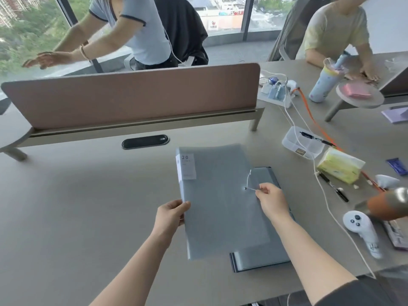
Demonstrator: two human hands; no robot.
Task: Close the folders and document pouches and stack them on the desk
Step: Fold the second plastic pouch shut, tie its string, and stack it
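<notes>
White string: my right hand (270, 200) pinches the thin closure string (249, 180) between thumb and forefinger, just right of the small button (245, 188) on the pouch face; the other fingers curl loosely behind.
Left fingers: my left hand (171, 214) grips the pouch's left edge, thumb on top, fingers tucked under where I cannot see them.
Grey pouch: the translucent grey document pouch (217, 202) lies tilted, its right half on top of a darker folder (265, 257), its left edge raised off the desk (88, 206) by my grip.
Label: a white sticker (187, 165) marked 20 sits at the pouch's far left corner.
Step in hand: I judge I am fastening the string round the button to close the pouch.
How to do it well: I keep the string taut, lead it in a tight loop under the button's rim, and hold the left grip steady so the pouch does not slide off the folder.
Risk: slack string may slip off the button.
Beyond the pouch: to its right lie a tissue pack (340, 165), a white cable (331, 213) and a white controller (362, 230), near enough to snag if I swing wide.
</notes>
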